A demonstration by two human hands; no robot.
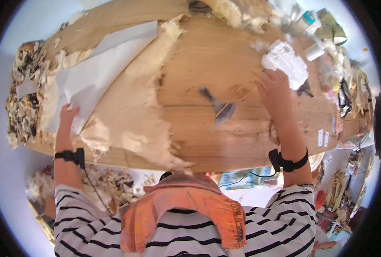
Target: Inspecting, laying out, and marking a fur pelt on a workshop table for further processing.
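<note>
A large pale hide [130, 103] lies over the left half of the wooden table, its ragged edge toward the middle. On it rests a long grey-white paper sheet [100, 68]. My left hand [69, 115] pinches the sheet's near end between thumb and fingers. My right hand [274, 88] reaches over the right side with fingers stretched, slightly blurred, beside a pile of white papers [286, 64]; whether the fingertips touch the pile I cannot tell. Left of that hand lies a fan-shaped grey blade tool [224, 110], with a thin tan cord [244, 96] running between them.
Brown and white fur scraps [25, 94] are heaped at the table's left end. Pale fluffy pieces [231, 13] lie along the far edge. A white roll [314, 52], boxes [329, 25] and plastic bags stand at the right. More scraps [113, 184] lie below the near edge.
</note>
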